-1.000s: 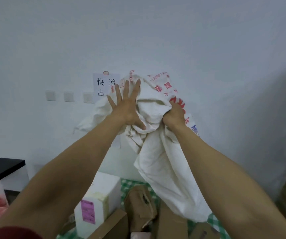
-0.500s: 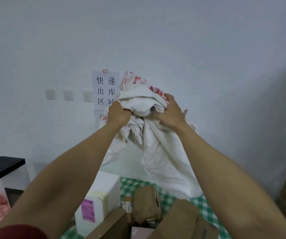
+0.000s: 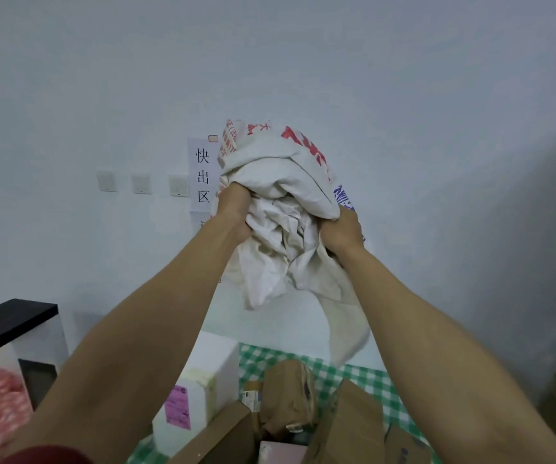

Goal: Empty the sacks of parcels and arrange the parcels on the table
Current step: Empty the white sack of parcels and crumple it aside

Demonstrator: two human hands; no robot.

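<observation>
**Bundling the emptied sack above the parcels**

While the parcels already lie below, the step in hand appears to be gathering the empty sack. Nearest the viewer, brown cardboard parcels [image 3: 346, 420] and a white foam box [image 3: 202, 383] crowd the checked table [image 3: 363, 380]. Above them, the left hand [image 3: 234, 209] and right hand [image 3: 341, 232] each hold a closed grip on bunched cloth of the white sack [image 3: 280, 209], raised before the wall; a loose tail hangs just over the parcels. Good practice, by judgement: draw that tail into the bundle before lowering, lest it drag parcels askew. Behind, a paper notice [image 3: 202, 175] is partly hidden.
</observation>
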